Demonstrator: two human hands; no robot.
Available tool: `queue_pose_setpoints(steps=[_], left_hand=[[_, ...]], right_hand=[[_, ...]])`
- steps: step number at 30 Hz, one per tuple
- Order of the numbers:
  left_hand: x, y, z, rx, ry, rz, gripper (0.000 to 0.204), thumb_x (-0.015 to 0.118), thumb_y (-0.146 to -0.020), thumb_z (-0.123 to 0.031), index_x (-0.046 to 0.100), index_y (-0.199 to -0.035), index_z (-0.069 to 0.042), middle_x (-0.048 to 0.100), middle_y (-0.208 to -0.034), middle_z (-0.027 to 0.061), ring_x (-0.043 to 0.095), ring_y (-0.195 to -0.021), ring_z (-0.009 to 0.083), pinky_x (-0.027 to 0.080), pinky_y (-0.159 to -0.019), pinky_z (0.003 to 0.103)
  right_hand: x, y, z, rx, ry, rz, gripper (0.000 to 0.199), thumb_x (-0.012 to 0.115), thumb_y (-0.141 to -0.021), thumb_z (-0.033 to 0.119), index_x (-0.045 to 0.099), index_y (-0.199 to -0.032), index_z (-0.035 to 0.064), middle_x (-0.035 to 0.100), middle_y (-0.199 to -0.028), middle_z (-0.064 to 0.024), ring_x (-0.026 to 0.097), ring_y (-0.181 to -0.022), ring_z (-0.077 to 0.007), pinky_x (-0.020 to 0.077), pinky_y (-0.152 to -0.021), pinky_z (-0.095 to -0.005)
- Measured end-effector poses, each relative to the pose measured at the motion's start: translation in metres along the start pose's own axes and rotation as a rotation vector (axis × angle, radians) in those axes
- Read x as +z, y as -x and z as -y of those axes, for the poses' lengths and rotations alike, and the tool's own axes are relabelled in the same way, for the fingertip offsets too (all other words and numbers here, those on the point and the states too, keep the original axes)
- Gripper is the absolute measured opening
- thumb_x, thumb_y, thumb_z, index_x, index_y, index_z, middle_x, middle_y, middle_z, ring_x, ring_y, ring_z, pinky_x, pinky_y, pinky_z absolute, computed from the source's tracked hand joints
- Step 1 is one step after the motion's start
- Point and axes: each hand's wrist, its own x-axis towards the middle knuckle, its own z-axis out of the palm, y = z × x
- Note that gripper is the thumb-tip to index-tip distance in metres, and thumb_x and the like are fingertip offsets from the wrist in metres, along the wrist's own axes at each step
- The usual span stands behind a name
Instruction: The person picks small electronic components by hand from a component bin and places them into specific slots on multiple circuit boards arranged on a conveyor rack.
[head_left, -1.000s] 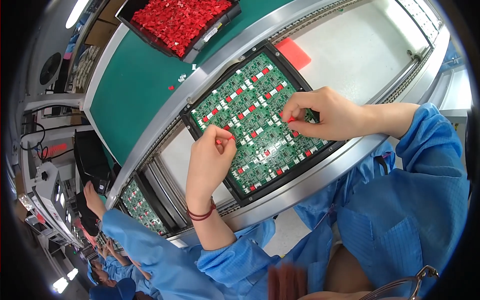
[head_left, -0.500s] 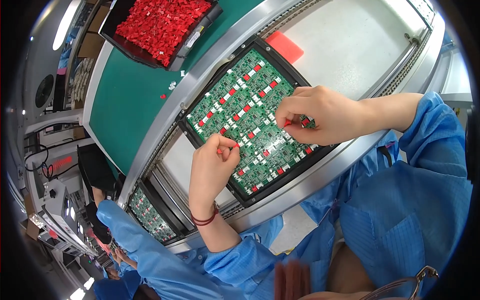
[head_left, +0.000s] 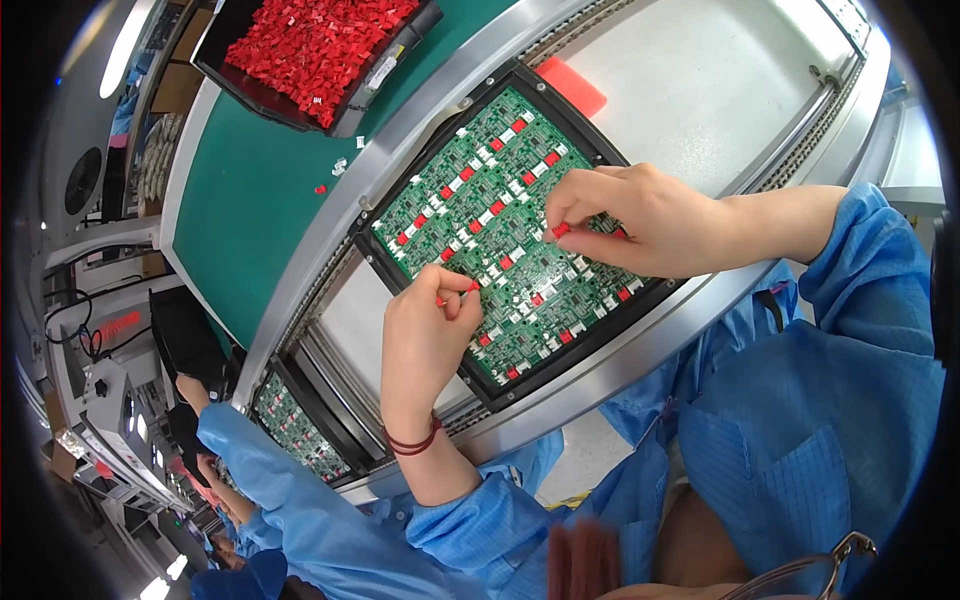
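Note:
A green circuit board panel lies in a black frame on the conveyor, set with several white and red connectors. Over its lower left part is my left hand, thumb and forefinger pinching a small red connector; another bit of red shows within the curled fingers. My right hand hovers at the panel's right side, closed in a pinch on a red connector. Its curled fingers and palm cover part of the board there.
A black bin heaped with red connectors stands on the green work surface, with a few loose pieces nearby. A red-pink block touches the frame's far edge. Another framed panel sits further left, by a co-worker's blue sleeve.
My right hand has shifted slightly up and left with its red connector, which now shows more fully. My left hand has barely moved.

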Motion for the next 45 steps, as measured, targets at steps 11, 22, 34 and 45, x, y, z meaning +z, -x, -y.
queue_pose_setpoints(steps=[11,22,34,45], left_hand=[[0.001,0.002,0.001,0.015,-0.004,-0.027,0.010,0.063,-0.072,-0.003,0.056,-0.079,-0.001,0.051,-0.054,0.0066,0.050,-0.047,0.0166,0.040,-0.047,0.029],[0.002,0.012,-0.004,-0.001,-0.074,-0.101,0.010,0.063,-0.071,-0.006,0.059,-0.080,-0.002,0.056,-0.059,0.0091,0.056,-0.054,0.0240,0.043,-0.051,0.034],[0.004,0.018,-0.004,0.033,-0.072,-0.128,0.007,0.063,-0.072,-0.007,0.061,-0.079,-0.005,0.057,-0.063,0.0085,0.056,-0.055,0.0225,0.042,-0.051,0.033],[0.009,0.021,0.001,0.052,-0.057,-0.192,0.009,0.065,-0.072,-0.006,0.061,-0.079,-0.004,0.050,-0.057,0.0064,0.049,-0.049,0.0190,0.039,-0.048,0.032]], right_hand=[[0.000,-0.007,-0.002,-0.061,0.035,-0.011,0.012,0.065,-0.077,0.008,0.061,-0.088,0.0048,0.063,-0.078,-0.0058,0.062,-0.075,-0.0187,0.0505,-0.064,-0.0288],[0.017,-0.019,-0.006,-0.164,0.272,-0.023,0.010,0.064,-0.078,0.011,0.058,-0.084,0.0051,0.057,-0.078,-0.0044,0.056,-0.077,-0.0210,0.0448,-0.074,-0.0325],[0.027,-0.022,-0.009,-0.235,0.440,0.005,0.011,0.065,-0.076,0.014,0.059,-0.082,0.0074,0.048,-0.079,-0.0045,0.051,-0.080,-0.0214,0.0392,-0.079,-0.0352],[0.027,-0.017,-0.004,-0.225,0.460,0.024,0.012,0.065,-0.077,0.016,0.059,-0.082,0.0073,0.053,-0.081,-0.0042,0.052,-0.080,-0.0206,0.0396,-0.079,-0.0341]])
